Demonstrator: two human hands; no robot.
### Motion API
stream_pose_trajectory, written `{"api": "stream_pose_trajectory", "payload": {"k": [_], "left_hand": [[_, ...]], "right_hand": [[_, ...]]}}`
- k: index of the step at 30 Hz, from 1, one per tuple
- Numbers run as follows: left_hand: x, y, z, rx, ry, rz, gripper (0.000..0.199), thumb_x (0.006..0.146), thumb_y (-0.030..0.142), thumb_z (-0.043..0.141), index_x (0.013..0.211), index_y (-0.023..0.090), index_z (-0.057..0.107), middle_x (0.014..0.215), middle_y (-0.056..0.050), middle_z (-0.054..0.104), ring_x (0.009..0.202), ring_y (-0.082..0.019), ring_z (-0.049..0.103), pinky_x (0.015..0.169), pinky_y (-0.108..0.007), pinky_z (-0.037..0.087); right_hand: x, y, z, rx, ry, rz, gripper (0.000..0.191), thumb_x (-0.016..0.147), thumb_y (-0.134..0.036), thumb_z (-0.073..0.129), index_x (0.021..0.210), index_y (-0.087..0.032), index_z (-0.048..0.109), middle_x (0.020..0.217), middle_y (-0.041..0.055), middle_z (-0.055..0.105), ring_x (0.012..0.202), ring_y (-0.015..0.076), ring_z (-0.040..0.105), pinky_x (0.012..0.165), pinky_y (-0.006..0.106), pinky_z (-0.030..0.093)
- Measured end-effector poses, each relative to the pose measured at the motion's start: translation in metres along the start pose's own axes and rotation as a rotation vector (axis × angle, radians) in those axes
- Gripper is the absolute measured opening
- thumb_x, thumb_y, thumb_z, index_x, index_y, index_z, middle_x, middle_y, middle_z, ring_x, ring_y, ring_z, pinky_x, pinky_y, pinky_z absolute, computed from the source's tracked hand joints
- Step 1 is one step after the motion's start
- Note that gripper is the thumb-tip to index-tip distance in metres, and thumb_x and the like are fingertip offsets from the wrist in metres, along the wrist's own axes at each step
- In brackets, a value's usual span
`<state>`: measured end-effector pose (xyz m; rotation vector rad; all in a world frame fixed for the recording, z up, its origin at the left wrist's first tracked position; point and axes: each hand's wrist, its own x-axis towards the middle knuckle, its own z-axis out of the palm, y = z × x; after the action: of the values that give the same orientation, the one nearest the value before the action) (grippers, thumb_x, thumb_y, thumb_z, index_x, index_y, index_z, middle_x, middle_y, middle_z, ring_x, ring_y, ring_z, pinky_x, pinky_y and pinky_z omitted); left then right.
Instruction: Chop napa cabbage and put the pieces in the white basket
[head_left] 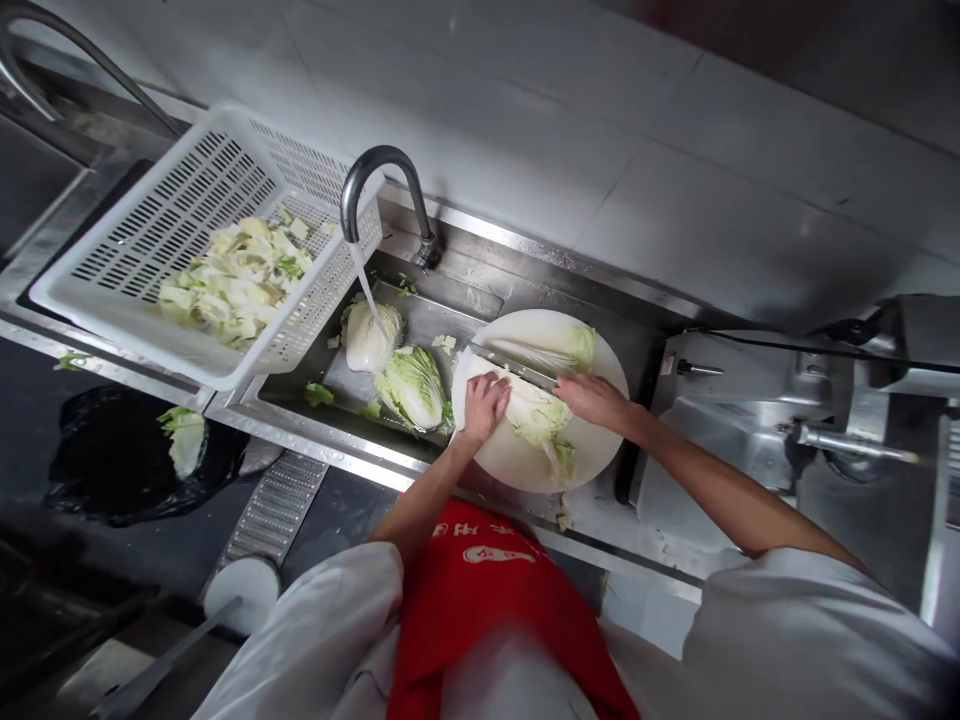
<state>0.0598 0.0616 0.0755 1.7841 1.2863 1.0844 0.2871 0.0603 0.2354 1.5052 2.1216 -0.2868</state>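
On a round white cutting board (600,450), a piece of napa cabbage (536,415) lies under my hands. My left hand (485,405) presses on its left end with the fingers curled over it. Gripped in my right hand (592,400) is a knife (517,368), its blade lying along the cabbage's far side. Behind the blade rests another cabbage portion (577,348). Left of the board, two napa cabbages sit in the sink: a pale one (369,338) under running water and a greener one (412,388).
A white slotted basket (97,290) with cut cabbage (236,275) stands at the left of the sink (330,375). A curved faucet (382,155) runs over the basin. Below is a black bag (90,450) with a cabbage leaf (185,440). Metal equipment (712,440) stands at right.
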Motion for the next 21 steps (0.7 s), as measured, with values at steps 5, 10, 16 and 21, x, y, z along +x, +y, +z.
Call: {"api": "stream_pose_trajectory", "payload": {"k": [5, 10, 16, 21], "left_hand": [[0.002, 0.001, 0.001, 0.023, -0.015, 0.016, 0.034, 0.106, 0.045, 0.054, 0.117, 0.024, 0.078, 0.128, -0.017, 0.066, 0.125, -0.033, 0.056, 0.115, -0.053, 0.042], [0.001, 0.000, -0.009, 0.109, -0.048, 0.117, 0.036, 0.109, 0.039, 0.047, 0.125, 0.023, 0.075, 0.128, -0.016, 0.065, 0.127, -0.031, 0.056, 0.115, -0.051, 0.044], [-0.002, -0.011, -0.057, 0.374, -0.347, 0.323, 0.053, 0.105, 0.039, 0.058, 0.156, 0.025, 0.055, 0.154, -0.017, 0.054, 0.143, -0.033, 0.049, 0.120, -0.053, 0.043], [0.065, 0.005, -0.062, 0.814, -0.615, 0.338, 0.124, 0.073, 0.045, 0.095, 0.174, 0.027, 0.023, 0.179, -0.024, 0.008, 0.164, -0.051, 0.009, 0.126, -0.073, 0.021]], "right_hand": [[-0.037, 0.013, 0.035, 0.022, -0.064, 0.108, 0.041, 0.115, -0.036, 0.035, 0.126, -0.011, 0.066, 0.101, 0.0194, 0.078, 0.101, 0.0314, 0.077, 0.086, 0.035, 0.054], [-0.028, 0.001, 0.058, 0.037, -0.077, 0.154, 0.046, 0.116, -0.036, 0.030, 0.138, -0.008, 0.059, 0.107, 0.0206, 0.078, 0.106, 0.0314, 0.076, 0.087, 0.035, 0.052], [-0.052, 0.014, 0.034, 0.111, 0.041, 0.153, 0.043, 0.116, -0.042, 0.035, 0.120, -0.013, 0.066, 0.099, 0.0171, 0.079, 0.098, 0.0316, 0.077, 0.074, 0.031, 0.043], [-0.115, 0.013, 0.044, 0.238, 0.151, 0.496, 0.036, 0.114, -0.040, 0.040, 0.119, -0.013, 0.063, 0.094, 0.0166, 0.078, 0.092, 0.0311, 0.077, 0.067, 0.030, 0.035]]}}
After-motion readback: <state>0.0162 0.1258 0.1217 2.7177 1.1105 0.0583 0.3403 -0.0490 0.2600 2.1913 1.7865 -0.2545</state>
